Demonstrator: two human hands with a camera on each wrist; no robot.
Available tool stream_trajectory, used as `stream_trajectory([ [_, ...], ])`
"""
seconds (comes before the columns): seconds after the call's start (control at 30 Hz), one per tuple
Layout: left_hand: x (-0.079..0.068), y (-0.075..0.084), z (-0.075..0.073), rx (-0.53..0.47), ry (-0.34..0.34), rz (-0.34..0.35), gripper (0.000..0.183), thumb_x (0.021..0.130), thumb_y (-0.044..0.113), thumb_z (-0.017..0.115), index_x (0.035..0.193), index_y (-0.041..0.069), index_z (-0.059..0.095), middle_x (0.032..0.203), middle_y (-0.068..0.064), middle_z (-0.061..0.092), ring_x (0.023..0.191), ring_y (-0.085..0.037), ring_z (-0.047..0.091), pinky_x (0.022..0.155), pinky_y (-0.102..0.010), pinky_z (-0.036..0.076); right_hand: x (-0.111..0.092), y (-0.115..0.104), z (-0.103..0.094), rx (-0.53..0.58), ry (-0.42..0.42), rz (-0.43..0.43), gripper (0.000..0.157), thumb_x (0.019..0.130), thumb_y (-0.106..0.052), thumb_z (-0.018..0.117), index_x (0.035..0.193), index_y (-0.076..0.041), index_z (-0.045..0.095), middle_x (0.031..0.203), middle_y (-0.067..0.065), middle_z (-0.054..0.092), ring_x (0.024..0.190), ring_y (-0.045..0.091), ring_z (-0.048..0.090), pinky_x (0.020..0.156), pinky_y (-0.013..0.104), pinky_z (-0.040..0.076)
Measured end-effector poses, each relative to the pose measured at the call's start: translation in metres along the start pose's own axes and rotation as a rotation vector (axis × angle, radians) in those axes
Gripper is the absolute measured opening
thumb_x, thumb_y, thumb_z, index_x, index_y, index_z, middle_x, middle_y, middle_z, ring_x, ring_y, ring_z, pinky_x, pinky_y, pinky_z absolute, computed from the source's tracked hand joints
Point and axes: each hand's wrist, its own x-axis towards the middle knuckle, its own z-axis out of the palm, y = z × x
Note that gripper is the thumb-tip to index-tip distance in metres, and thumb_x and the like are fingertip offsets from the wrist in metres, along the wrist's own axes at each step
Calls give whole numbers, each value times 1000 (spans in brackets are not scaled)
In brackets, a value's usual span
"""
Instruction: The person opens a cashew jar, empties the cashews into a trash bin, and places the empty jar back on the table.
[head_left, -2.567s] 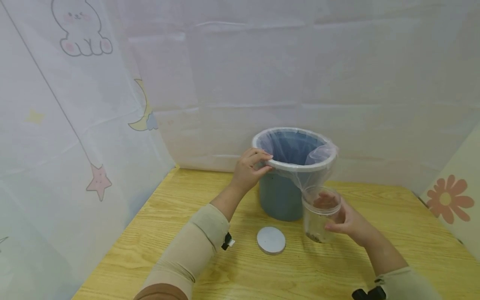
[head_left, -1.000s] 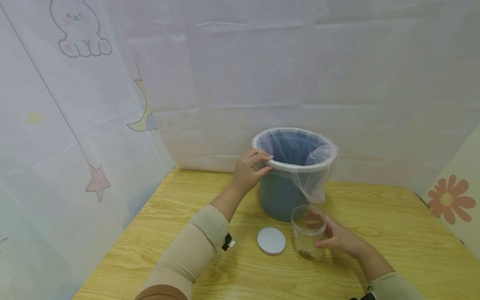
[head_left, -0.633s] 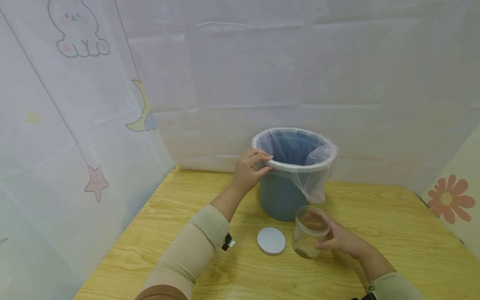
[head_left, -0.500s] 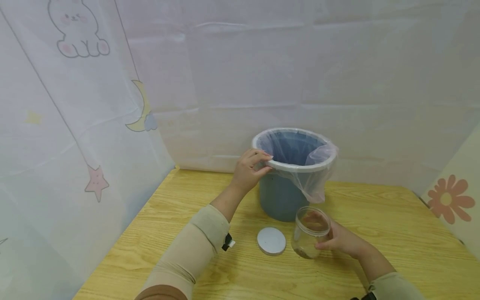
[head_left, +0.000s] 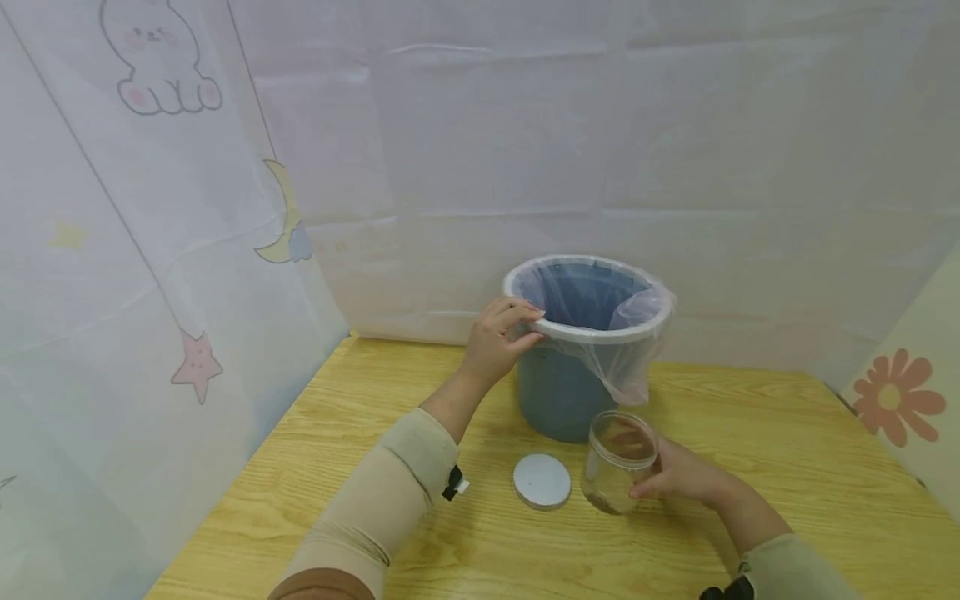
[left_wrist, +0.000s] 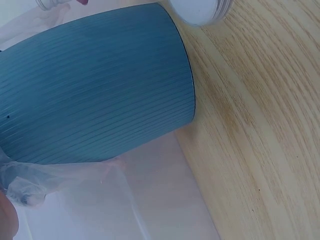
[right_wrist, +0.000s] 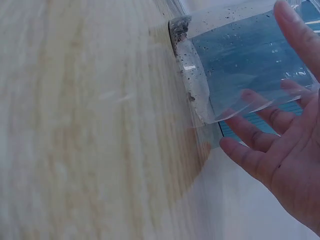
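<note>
A blue-grey trash bin point(head_left: 555, 392) with a white rim and a thin translucent bag point(head_left: 630, 371) over it stands at the back of the table. My left hand point(head_left: 497, 337) pinches the bin's rim and bag at its front left, fingers over the top and thumb below. In front of the bin, my right hand point(head_left: 678, 475) holds a clear plastic jar point(head_left: 609, 482), thumb and fingers around its side. The jar is lidless, mouth up and leaning slightly. Dark crumbs point(right_wrist: 181, 29) gather along its bottom edge in the right wrist view, and specks cling to its wall.
A round white lid point(head_left: 542, 481) lies on the wood-grain table point(head_left: 420, 533), just left of the jar. Behind the table hangs a pale printed sheet point(head_left: 480, 167), with another side of it along the left.
My right hand has brought the jar down and nearer, away from the bag, whose loose front edge now hangs free. The jar has since tipped a little. My left hand stays at the rim.
</note>
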Motion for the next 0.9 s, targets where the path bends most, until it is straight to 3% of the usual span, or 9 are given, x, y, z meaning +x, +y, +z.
stream_trajectory([
  [0.17, 2, 1, 0, 3, -4, 4, 26, 70, 14, 78, 95, 9, 70, 98, -3, 63, 97, -16, 55, 89, -23, 42, -3, -8, -6, -11, -13, 50, 92, 74, 1, 72, 142, 3, 10, 127, 40, 33, 112, 50, 42, 81, 29, 48],
  [0.33, 4, 1, 0, 8, -11, 21, 27, 70, 15, 78, 95, 9, 70, 98, -4, 63, 97, -17, 56, 89, -23, 42, -10, -19, -23, -16, -52, 94, 86, 80, 1, 66, 143, 2, 8, 130, 40, 29, 113, 54, 38, 87, 33, 46],
  [0.57, 3, 0, -4, 44, -83, 45, 42, 67, 28, 81, 103, 10, 67, 103, -2, 62, 101, -15, 54, 92, -23, 41, -21, -43, -53, -101, -86, 158, 80, 86, -4, 61, 144, -1, 7, 132, 37, 29, 114, 59, 33, 85, 63, 38],
  [0.67, 3, 0, -5, 34, -100, 42, 43, 68, 28, 80, 104, 10, 66, 104, -2, 62, 102, -14, 53, 92, -24, 40, -24, -56, -64, -154, -93, 168, 74, 87, -5, 59, 145, -4, 12, 132, 32, 31, 116, 48, 39, 87, 52, 43],
  [0.8, 3, 1, -7, 25, -108, 42, 41, 69, 28, 79, 103, 10, 66, 104, -2, 62, 103, -15, 53, 94, -25, 39, -27, -70, -77, -196, -99, 151, 67, 88, -3, 56, 144, -4, 18, 132, 22, 36, 116, 11, 46, 83, 28, 46],
  [0.9, 3, 2, -8, 22, -115, 37, 42, 69, 28, 79, 105, 8, 65, 105, -3, 62, 104, -16, 53, 95, -26, 39, -29, -78, -83, -201, -81, 154, 64, 88, -2, 56, 143, -4, 21, 131, 10, 40, 111, -5, 44, 80, 26, 47],
])
